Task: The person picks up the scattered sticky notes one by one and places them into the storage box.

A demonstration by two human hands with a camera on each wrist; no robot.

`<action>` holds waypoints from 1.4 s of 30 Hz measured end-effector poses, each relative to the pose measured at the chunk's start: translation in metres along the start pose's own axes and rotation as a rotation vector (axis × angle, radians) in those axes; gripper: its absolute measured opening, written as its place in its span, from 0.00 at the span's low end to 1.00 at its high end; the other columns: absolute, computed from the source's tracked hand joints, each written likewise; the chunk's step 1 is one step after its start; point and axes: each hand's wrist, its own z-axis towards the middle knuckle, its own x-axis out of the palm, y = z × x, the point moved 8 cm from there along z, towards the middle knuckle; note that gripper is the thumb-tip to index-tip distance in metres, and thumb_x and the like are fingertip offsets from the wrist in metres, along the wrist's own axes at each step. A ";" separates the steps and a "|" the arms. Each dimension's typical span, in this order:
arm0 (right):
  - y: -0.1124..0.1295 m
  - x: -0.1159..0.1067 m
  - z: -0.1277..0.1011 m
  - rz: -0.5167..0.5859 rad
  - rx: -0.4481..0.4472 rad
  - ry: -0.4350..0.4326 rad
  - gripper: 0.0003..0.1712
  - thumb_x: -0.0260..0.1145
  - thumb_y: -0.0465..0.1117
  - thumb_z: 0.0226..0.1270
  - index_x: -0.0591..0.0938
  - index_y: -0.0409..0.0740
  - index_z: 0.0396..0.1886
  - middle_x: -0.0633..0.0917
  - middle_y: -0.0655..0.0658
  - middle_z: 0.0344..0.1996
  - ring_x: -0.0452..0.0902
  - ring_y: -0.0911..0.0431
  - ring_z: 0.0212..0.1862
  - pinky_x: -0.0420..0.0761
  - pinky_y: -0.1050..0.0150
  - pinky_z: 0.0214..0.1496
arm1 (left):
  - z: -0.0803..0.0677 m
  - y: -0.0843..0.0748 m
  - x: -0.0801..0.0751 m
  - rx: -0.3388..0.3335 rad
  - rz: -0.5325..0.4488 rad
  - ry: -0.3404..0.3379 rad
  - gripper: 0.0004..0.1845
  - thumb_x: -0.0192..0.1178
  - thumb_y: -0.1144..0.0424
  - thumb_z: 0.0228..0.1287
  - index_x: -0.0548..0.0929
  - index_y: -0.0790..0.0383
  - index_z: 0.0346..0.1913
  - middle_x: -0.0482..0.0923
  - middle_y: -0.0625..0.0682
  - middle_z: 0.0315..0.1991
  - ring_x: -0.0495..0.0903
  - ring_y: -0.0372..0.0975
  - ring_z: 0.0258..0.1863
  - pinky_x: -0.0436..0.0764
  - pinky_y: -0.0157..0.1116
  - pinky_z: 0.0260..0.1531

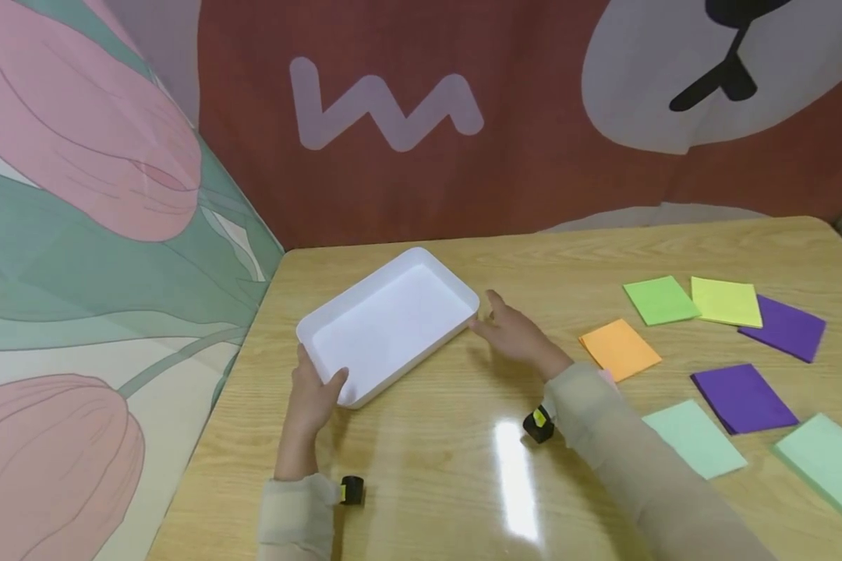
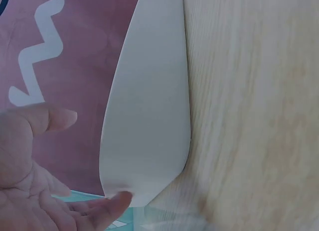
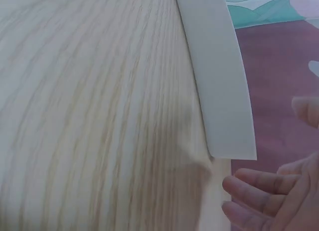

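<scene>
A white rectangular tray (image 1: 393,327) lies at a slant on the wooden table, with nothing in it. My left hand (image 1: 312,397) is at its near left corner. In the left wrist view, a fingertip (image 2: 122,197) touches the outside of the tray wall (image 2: 147,101), while the thumb stays raised above the rim. Beside the right-hand corner is my right hand (image 1: 515,331), fingers loosely extended and holding nothing. The right wrist view shows those fingers (image 3: 254,191) just past the end of the tray wall (image 3: 219,86), apart from it.
Square paper pads lie on the table's right side: orange (image 1: 620,349), green (image 1: 662,300), yellow (image 1: 726,301), purple (image 1: 744,397) and mint (image 1: 698,439). A pink piece (image 1: 608,378) shows partly behind the right sleeve. Printed cloth (image 1: 407,187) hangs behind the table.
</scene>
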 end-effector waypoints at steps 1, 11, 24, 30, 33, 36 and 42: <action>-0.001 0.000 0.002 0.005 0.006 -0.012 0.45 0.45 0.57 0.62 0.41 0.32 0.65 0.67 0.29 0.53 0.64 0.42 0.54 0.63 0.49 0.53 | 0.001 0.000 -0.001 -0.002 -0.001 -0.008 0.46 0.50 0.58 0.58 0.28 0.70 0.63 0.40 0.76 0.60 0.47 0.62 0.58 0.53 0.53 0.54; -0.008 0.011 0.017 0.014 0.017 -0.051 0.37 0.48 0.49 0.64 0.48 0.31 0.62 0.77 0.41 0.27 0.68 0.55 0.23 0.70 0.63 0.25 | 0.007 0.013 0.005 -0.108 0.079 0.024 0.34 0.44 0.65 0.60 0.40 0.81 0.61 0.48 0.79 0.55 0.52 0.64 0.55 0.58 0.54 0.52; -0.010 0.013 0.021 0.028 0.067 -0.094 0.33 0.48 0.47 0.64 0.52 0.32 0.61 0.75 0.38 0.38 0.71 0.53 0.28 0.72 0.63 0.27 | 0.012 0.017 0.014 -0.047 0.109 0.050 0.34 0.37 0.77 0.54 0.33 0.82 0.60 0.42 0.77 0.59 0.44 0.61 0.59 0.47 0.51 0.56; -0.011 0.007 0.020 -0.073 0.096 -0.165 0.20 0.47 0.43 0.64 0.60 0.33 0.49 0.74 0.40 0.20 0.66 0.53 0.18 0.64 0.64 0.17 | 0.011 0.014 0.015 -0.046 0.138 0.066 0.34 0.37 0.78 0.52 0.34 0.83 0.60 0.43 0.76 0.60 0.45 0.61 0.59 0.48 0.50 0.57; -0.011 0.004 0.017 -0.125 0.121 -0.181 0.15 0.48 0.41 0.64 0.61 0.35 0.43 0.73 0.41 0.17 0.66 0.52 0.17 0.63 0.63 0.15 | 0.010 0.015 0.017 -0.056 0.149 0.076 0.34 0.35 0.78 0.52 0.33 0.81 0.60 0.41 0.75 0.60 0.44 0.60 0.59 0.48 0.50 0.57; -0.013 0.003 0.015 -0.161 0.152 -0.176 0.14 0.48 0.40 0.62 0.61 0.34 0.43 0.73 0.41 0.17 0.66 0.51 0.18 0.64 0.62 0.15 | 0.009 0.017 0.019 -0.074 0.169 0.093 0.33 0.34 0.78 0.53 0.32 0.80 0.61 0.40 0.74 0.61 0.44 0.60 0.60 0.48 0.50 0.56; -0.015 0.004 0.009 -0.174 0.182 -0.151 0.21 0.46 0.38 0.60 0.58 0.29 0.49 0.72 0.41 0.15 0.64 0.52 0.16 0.63 0.63 0.14 | 0.006 0.015 0.021 -0.061 0.219 0.105 0.34 0.35 0.75 0.54 0.31 0.81 0.60 0.43 0.76 0.60 0.48 0.61 0.58 0.54 0.52 0.54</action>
